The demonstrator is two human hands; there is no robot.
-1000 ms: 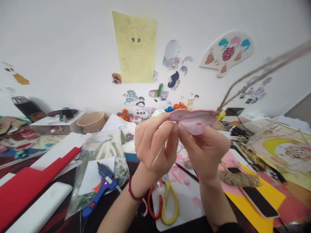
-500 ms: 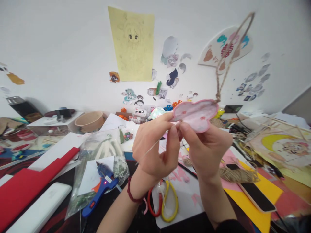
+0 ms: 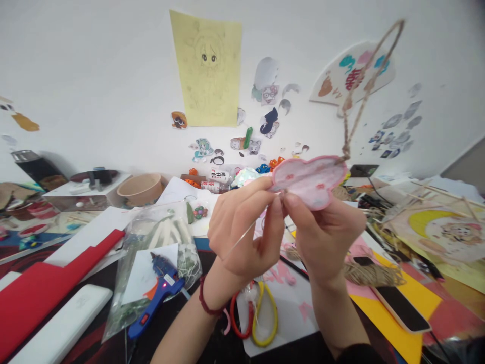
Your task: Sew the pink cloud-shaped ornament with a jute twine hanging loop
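Note:
A flat pink-and-white cloud-shaped ornament with small reddish marks is raised above the desk. My right hand pinches its lower edge, thumb on the near face. From the ornament's upper right corner rises a loop of twine. My left hand is closed at the ornament's lower left edge, fingertips nearly meeting my right thumb. A thin pale strand, thread or wire, runs from the left fingertips down across that hand. What exactly lies between the fingertips is too small to make out.
Below my hands lie scissors with red and yellow handles on white paper. A blue glue gun with a lit red light rests at left, beside a plastic bag. To the right are a twine bundle and a phone.
Both hands and the ornament have shifted slightly to the right, and the twine loop has swung with them. The grip of both hands looks the same.

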